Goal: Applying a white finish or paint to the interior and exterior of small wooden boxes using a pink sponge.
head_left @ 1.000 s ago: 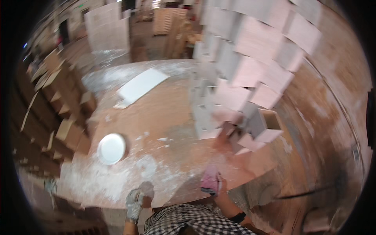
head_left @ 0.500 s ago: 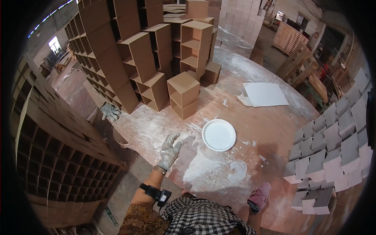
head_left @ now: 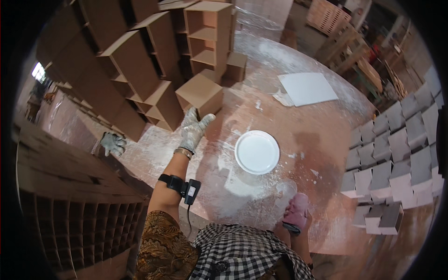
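reaching with fingers and thumb spread wide, the left grip [head_left: 191,132] sits at the near lower edge of the brown box [head_left: 199,91], contact unclear; a one-sided push could skid or tip it into the brown cubbies [head_left: 224,42] beyond. right of this grip on the tabletop [head_left: 322,130], a white dish [head_left: 257,152] could be knocked if the right grip [head_left: 306,224], closed around a pink pad [head_left: 297,208], sweeps carelessly.

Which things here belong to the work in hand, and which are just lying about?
Apparently in use:
pink pad, held in the right hand
brown box, close to the left hand
round white dish, probably

Apparently just lying about:
white sheet
grey glove
slatted wooden pallet
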`<act>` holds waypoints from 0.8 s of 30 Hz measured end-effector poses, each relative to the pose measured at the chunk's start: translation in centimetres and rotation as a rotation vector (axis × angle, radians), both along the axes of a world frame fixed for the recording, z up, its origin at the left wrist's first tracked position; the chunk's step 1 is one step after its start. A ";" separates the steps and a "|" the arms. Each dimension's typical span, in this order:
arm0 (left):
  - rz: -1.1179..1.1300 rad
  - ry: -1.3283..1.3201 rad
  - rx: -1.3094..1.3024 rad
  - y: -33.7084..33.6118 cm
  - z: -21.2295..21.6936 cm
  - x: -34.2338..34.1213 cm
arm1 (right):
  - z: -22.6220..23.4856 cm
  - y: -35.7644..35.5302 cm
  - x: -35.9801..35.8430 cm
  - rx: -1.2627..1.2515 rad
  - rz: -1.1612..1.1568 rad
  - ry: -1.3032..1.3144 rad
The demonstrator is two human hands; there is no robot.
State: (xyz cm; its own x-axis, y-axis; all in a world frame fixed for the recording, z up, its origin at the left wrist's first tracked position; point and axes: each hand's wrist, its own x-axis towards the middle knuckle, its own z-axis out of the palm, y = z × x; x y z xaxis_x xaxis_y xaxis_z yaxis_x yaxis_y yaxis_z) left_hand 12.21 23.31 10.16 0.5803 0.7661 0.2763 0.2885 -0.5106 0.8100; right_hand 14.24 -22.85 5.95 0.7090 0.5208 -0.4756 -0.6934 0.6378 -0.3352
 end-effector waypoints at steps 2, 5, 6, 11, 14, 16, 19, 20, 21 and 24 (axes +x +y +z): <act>-0.050 -0.150 -0.128 -0.8 0.7 1.6 | 0.4 0.9 0.8 -0.031 0.075 0.026; 0.132 0.194 -0.042 -0.4 0.5 2.7 | -0.1 2.7 2.4 -0.232 0.209 -0.053; 0.144 0.152 -0.029 -1.0 1.1 2.7 | 0.0 3.7 2.8 -0.317 0.195 -0.099; -0.218 -0.495 -0.771 -2.8 1.5 -1.5 | 1.2 8.9 5.5 -0.764 0.173 -0.565; -0.261 -0.623 -1.008 -6.1 1.0 -7.4 | 2.3 11.3 6.6 -1.208 0.283 -1.009; -0.280 -0.663 -1.263 -8.4 -0.4 -11.5 | 2.7 13.2 7.3 -1.369 0.343 -1.241; -0.295 -0.574 -1.527 -12.2 -0.8 -15.4 | 2.9 15.8 8.1 -1.573 0.433 -1.514; -0.307 -0.576 -1.577 -13.3 -1.4 -16.1 | 2.9 16.3 8.3 -1.643 0.462 -1.594; -0.317 -0.573 -1.624 -14.3 -1.8 -16.6 | 2.5 16.5 8.7 -1.669 0.501 -1.637; -0.273 -0.581 -1.750 -16.2 -3.1 -16.9 | 1.1 17.2 9.5 -1.743 0.611 -1.735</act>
